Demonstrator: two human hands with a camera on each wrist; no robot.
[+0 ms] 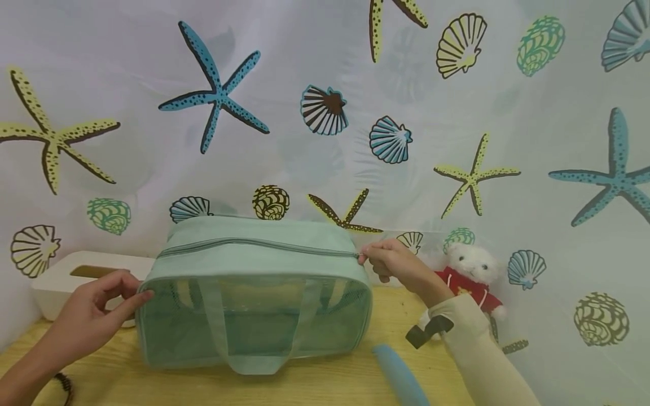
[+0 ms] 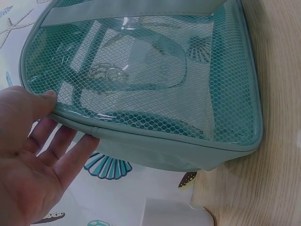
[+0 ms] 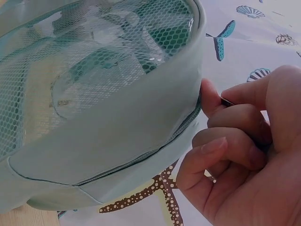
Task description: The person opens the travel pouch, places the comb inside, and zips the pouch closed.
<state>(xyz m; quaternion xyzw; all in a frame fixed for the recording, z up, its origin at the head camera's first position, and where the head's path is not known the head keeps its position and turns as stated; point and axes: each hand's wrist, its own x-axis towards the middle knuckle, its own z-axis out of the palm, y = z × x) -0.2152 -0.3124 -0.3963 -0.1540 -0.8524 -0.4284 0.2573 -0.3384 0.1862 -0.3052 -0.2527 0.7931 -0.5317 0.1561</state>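
A mint-green toiletry bag (image 1: 254, 321) with clear mesh sides stands upright on the table, its front handle hanging down. Along its top runs a zipper (image 1: 244, 241), its two sides lying together. My left hand (image 1: 96, 316) grips the bag's upper left corner, thumb on the front; in the left wrist view the other fingers (image 2: 70, 160) lie behind the piped edge. At the zipper's right end my right hand (image 1: 398, 265) pinches the small zipper pull (image 3: 227, 101) between thumb and forefinger, the remaining fingers curled. Through the mesh only the bag's far side and back handle show.
Behind the bag's left side stands a white box (image 1: 56, 282) with a brown slot. A white teddy bear (image 1: 472, 265) in a red hoodie sits behind my right forearm. A long light-blue object (image 1: 401, 375) lies at the front right. A patterned sheet (image 1: 304, 51) hangs behind the table.
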